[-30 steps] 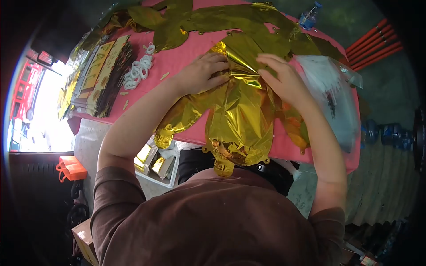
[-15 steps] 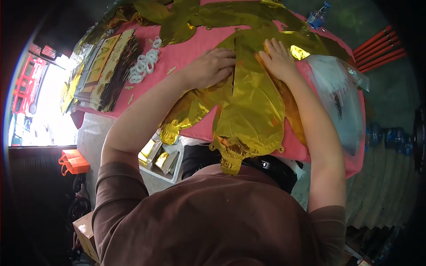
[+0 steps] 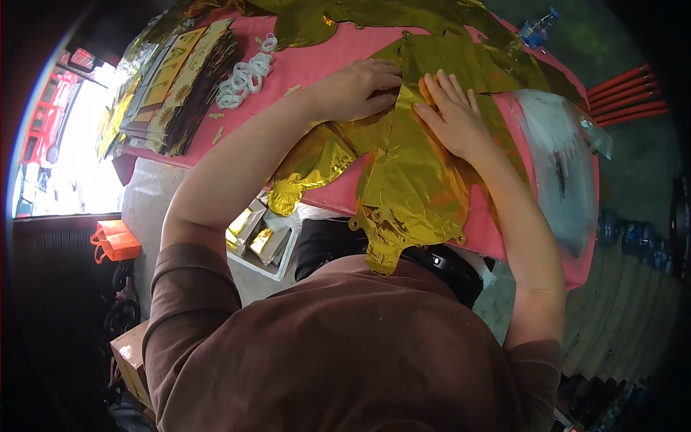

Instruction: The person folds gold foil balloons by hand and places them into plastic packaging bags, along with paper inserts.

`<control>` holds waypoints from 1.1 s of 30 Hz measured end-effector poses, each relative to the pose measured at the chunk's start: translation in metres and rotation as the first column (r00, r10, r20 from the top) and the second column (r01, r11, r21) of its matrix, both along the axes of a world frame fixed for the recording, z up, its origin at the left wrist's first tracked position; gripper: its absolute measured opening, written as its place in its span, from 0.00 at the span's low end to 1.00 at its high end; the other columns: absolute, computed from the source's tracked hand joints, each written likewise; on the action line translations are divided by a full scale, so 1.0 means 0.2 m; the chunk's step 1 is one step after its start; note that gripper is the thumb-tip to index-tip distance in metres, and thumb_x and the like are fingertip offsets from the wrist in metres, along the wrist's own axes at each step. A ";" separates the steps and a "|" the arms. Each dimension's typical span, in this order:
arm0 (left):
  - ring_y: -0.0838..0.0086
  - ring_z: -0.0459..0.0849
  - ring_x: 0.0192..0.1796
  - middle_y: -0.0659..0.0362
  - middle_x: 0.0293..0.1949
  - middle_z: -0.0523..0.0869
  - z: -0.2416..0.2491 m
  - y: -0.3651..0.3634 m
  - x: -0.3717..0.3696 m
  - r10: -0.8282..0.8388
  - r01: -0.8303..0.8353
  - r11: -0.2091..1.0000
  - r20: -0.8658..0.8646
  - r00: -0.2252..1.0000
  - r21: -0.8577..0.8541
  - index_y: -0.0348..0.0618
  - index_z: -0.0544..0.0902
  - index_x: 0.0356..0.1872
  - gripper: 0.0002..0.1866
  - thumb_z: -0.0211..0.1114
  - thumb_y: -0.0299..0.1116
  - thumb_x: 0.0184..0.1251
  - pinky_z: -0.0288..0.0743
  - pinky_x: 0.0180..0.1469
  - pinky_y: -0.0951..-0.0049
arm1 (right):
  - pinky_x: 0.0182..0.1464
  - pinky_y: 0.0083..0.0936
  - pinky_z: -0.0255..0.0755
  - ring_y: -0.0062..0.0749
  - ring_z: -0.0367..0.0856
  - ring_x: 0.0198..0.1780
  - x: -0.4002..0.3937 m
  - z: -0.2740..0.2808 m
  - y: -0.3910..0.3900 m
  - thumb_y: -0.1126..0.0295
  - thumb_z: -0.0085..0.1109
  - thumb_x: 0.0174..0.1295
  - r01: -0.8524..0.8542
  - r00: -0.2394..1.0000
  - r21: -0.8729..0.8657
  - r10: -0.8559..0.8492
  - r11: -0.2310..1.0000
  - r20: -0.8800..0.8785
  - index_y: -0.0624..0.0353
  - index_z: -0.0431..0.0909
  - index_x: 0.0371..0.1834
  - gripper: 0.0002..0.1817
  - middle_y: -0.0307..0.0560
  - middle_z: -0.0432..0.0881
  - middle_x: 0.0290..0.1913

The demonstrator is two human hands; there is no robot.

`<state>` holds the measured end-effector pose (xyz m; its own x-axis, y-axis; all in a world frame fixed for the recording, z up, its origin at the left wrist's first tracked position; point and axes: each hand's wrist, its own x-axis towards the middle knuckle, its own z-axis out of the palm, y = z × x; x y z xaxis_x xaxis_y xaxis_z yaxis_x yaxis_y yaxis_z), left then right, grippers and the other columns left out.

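A flat gold foil balloon (image 3: 414, 183) lies across the pink-covered table, and its crinkled tail hangs over the near edge toward my body. My left hand (image 3: 361, 90) rests on its upper part with bent fingers, thumb and fingertips closed at a fold in the foil. Just right of it, my right hand (image 3: 455, 119) lies flat on the foil, fingers stretched out and pointing away from me. The foil directly under both palms is hidden.
White rings (image 3: 245, 81) and stacked printed packs (image 3: 176, 86) lie at left. Clear plastic bags (image 3: 558, 162) are at right, beyond them red poles (image 3: 626, 97). A water bottle (image 3: 538, 30) stands at the far right corner. A white bin (image 3: 277, 263) sits below the table.
My right hand has slid toward me and a little left over the foil, nearer my left hand. The dark gap along the fold no longer shows. The view has shifted slightly.
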<state>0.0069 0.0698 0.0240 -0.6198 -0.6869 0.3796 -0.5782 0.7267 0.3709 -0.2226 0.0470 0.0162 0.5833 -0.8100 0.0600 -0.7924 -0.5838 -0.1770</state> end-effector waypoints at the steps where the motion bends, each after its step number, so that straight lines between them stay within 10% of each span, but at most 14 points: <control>1: 0.52 0.71 0.59 0.43 0.51 0.76 0.01 0.00 0.00 -0.027 0.027 0.999 0.004 1.000 0.034 0.31 0.75 0.47 0.16 0.58 0.29 0.60 0.64 0.61 0.61 | 0.72 0.43 0.33 0.41 0.40 0.75 0.01 0.00 0.01 0.43 0.38 0.66 0.000 1.000 0.002 0.000 1.000 0.001 0.52 0.52 0.72 0.36 0.52 0.46 0.74; 33: 0.51 0.69 0.63 0.47 0.52 0.78 -0.02 0.01 0.02 0.031 -0.031 0.999 -0.008 0.999 0.011 0.35 0.76 0.51 0.18 0.60 0.30 0.59 0.64 0.63 0.59 | 0.72 0.47 0.32 0.43 0.38 0.75 0.15 0.02 0.14 0.40 0.35 0.65 0.108 0.993 -0.001 -0.108 0.994 -0.057 0.58 0.47 0.72 0.40 0.53 0.45 0.74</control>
<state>0.0103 0.0722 0.0203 -0.5951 -0.7094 0.3776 -0.5969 0.7048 0.3834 -0.1934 0.0751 0.0205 0.4952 -0.8683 0.0275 -0.8595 -0.4943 -0.1304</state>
